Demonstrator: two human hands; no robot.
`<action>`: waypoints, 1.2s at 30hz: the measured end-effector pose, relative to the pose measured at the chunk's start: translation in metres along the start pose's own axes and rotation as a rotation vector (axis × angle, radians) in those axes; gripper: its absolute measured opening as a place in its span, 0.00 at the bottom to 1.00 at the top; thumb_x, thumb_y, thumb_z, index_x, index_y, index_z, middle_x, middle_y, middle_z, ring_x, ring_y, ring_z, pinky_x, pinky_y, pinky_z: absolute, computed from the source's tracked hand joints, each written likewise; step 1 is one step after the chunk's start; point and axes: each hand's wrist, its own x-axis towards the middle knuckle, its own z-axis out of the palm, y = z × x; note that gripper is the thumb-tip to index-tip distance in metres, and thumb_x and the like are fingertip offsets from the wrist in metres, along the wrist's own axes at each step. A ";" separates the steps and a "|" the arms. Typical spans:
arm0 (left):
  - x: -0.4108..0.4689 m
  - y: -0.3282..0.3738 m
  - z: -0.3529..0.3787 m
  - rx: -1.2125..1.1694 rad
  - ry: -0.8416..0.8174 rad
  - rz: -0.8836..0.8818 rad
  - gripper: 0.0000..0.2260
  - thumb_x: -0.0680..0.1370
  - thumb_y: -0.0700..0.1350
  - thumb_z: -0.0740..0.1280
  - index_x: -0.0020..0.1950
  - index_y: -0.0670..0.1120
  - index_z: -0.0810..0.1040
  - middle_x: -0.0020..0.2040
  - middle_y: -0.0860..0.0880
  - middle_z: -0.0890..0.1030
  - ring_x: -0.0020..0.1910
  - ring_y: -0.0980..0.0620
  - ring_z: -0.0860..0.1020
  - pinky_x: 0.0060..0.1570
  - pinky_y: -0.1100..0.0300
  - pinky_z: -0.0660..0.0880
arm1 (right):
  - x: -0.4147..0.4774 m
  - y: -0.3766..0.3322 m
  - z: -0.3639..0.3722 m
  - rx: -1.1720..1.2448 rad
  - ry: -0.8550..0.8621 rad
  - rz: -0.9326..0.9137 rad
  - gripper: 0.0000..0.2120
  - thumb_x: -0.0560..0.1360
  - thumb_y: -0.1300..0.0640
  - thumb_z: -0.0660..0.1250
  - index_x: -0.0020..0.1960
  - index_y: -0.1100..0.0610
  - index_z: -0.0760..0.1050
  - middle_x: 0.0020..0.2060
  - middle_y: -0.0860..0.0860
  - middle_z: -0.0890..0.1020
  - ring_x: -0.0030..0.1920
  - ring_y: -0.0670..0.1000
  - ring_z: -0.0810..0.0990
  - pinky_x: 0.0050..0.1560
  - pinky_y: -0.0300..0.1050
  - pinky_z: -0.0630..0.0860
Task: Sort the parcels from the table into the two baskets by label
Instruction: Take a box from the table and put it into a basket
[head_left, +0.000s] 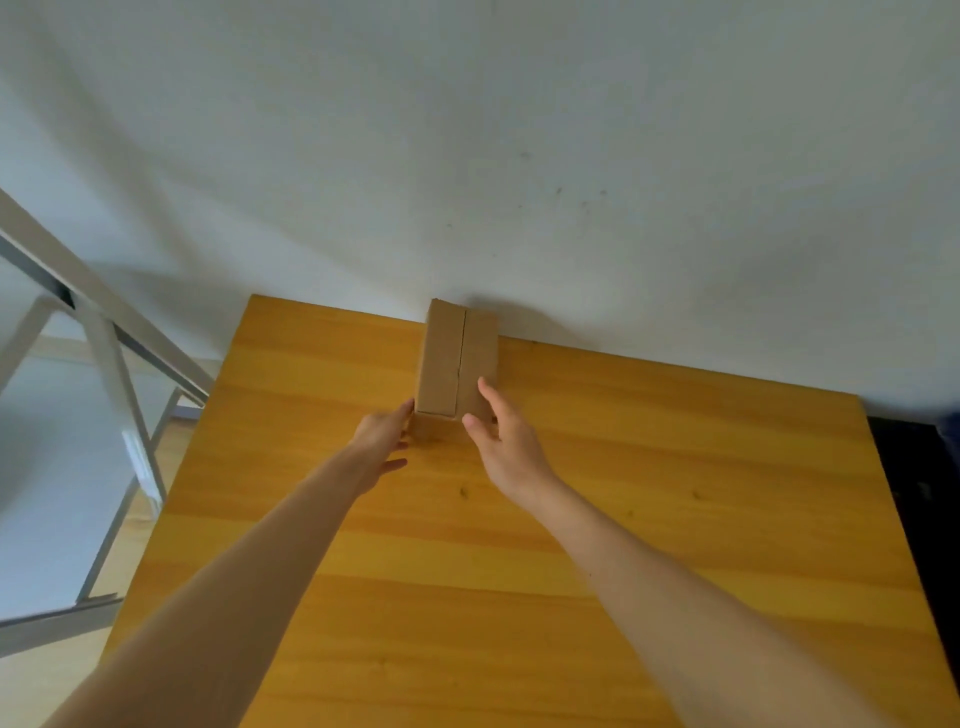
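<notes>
Oblong brown cardboard parcel (456, 358) lying at the far edge of the yellow-orange wooden worktop (649, 467), its far end against the white wall (519, 156). The left hand (382, 434) touches the parcel's near-left corner with fingers spread. The right hand (506, 441) rests straight fingers along its near-right side. Neither hand is closed around it.

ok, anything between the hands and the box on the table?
Nothing visible. The left hand is at the near-left corner of the cardboard box, the right hand at its right side. The box's far end is at the wall. Where it must go is out of view, so that path cannot be judged.
</notes>
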 end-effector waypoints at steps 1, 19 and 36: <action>-0.001 -0.002 0.004 -0.009 -0.028 -0.011 0.18 0.80 0.57 0.62 0.58 0.43 0.75 0.56 0.46 0.76 0.56 0.47 0.74 0.59 0.48 0.75 | -0.002 0.000 -0.001 0.038 0.017 0.018 0.26 0.82 0.49 0.58 0.78 0.50 0.56 0.77 0.47 0.59 0.76 0.49 0.57 0.75 0.52 0.58; -0.023 -0.002 0.046 -0.110 -0.194 0.046 0.43 0.64 0.61 0.76 0.72 0.44 0.65 0.65 0.49 0.73 0.63 0.48 0.73 0.64 0.47 0.72 | -0.022 0.020 -0.032 0.471 0.175 0.231 0.33 0.76 0.42 0.66 0.77 0.50 0.60 0.71 0.47 0.69 0.69 0.49 0.69 0.68 0.48 0.68; -0.119 0.041 0.072 -0.167 -0.268 0.396 0.17 0.78 0.60 0.63 0.64 0.55 0.71 0.64 0.47 0.75 0.59 0.44 0.77 0.60 0.47 0.76 | -0.059 0.002 -0.106 0.956 0.107 0.314 0.25 0.76 0.35 0.60 0.68 0.46 0.66 0.65 0.50 0.73 0.67 0.54 0.70 0.68 0.61 0.64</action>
